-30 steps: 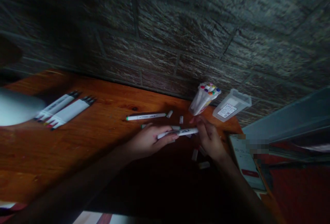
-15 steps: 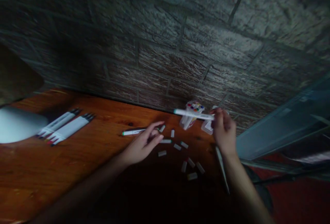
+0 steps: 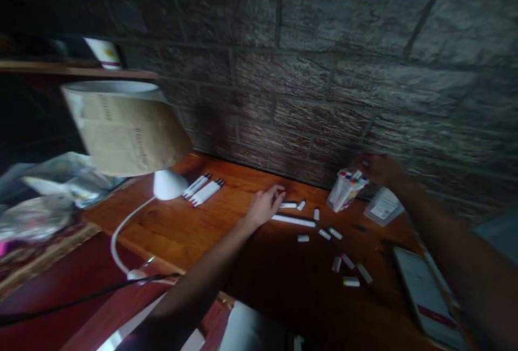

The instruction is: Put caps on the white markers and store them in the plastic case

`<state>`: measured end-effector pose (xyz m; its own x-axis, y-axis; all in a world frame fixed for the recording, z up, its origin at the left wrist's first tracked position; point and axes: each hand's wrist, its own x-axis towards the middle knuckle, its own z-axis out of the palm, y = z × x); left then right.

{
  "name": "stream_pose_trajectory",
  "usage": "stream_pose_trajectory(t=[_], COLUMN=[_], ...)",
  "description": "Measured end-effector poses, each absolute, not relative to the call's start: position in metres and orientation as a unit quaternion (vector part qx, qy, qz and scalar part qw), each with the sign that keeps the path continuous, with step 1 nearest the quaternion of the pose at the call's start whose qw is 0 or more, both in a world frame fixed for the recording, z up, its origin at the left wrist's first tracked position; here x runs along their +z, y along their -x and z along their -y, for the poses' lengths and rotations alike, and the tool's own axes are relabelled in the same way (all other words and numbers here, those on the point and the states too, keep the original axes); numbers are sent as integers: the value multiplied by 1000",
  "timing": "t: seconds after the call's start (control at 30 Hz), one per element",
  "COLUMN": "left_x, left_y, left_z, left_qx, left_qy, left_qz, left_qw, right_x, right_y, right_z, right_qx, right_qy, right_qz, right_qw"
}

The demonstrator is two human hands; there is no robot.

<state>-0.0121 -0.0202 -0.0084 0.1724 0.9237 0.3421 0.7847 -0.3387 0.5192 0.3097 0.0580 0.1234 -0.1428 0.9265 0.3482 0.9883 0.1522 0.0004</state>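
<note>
The brown wooden desk (image 3: pixel 232 202) carries a table lamp (image 3: pixel 131 132), two clusters of white markers (image 3: pixel 206 193), two loose markers (image 3: pixel 294 221), scattered marker caps (image 3: pixel 351 282), a marker-filled cup (image 3: pixel 340 194), a labelled clear container (image 3: pixel 382 210) and a flat, red-banded pale item (image 3: pixel 424 286).

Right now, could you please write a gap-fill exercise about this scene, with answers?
The slim white markers with dark ends lie between the left hand and the tan-shaded ____.
In view, the small white caps lie to the ____ of that hand.
The clear plastic box of markers, near the right hand, is pictured to the ____ of the clear white-labelled box.
Missing words: lamp; right; left.
</note>
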Motion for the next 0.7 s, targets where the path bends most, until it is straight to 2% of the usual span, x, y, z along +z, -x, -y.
stream_pose_trajectory(t=[0.1, 0.17, 0.3, 0.37, 0.5, 0.7], left_x=[0, 10, 27, 29, 20, 7], left_y=[39, 68, 132, 155, 170, 155], left_z=[16, 16, 20, 22, 24, 22], left_qx=[241, 194, 99, 55, -11, -38], left_qy=[-727, -693, -621, -600, -588, -596], left_qz=[-640, -694, -778, -798, -808, -802], left_qw=[63, 35, 4, 5, 19, 23], right_x=[110, 104, 88, 72, 35, 6], right_y=[-309, -310, -303, -294, -276, -274], right_z=[-55, -44, -6, 12, 38, 52], right_qx=[-98, -98, -100, -80, -9, 44], right_qy=[654, 658, 644, 631, 623, 606], right_qz=[737, 725, 672, 658, 644, 661], right_qw=[141, 177, 353, 403, 444, 441])
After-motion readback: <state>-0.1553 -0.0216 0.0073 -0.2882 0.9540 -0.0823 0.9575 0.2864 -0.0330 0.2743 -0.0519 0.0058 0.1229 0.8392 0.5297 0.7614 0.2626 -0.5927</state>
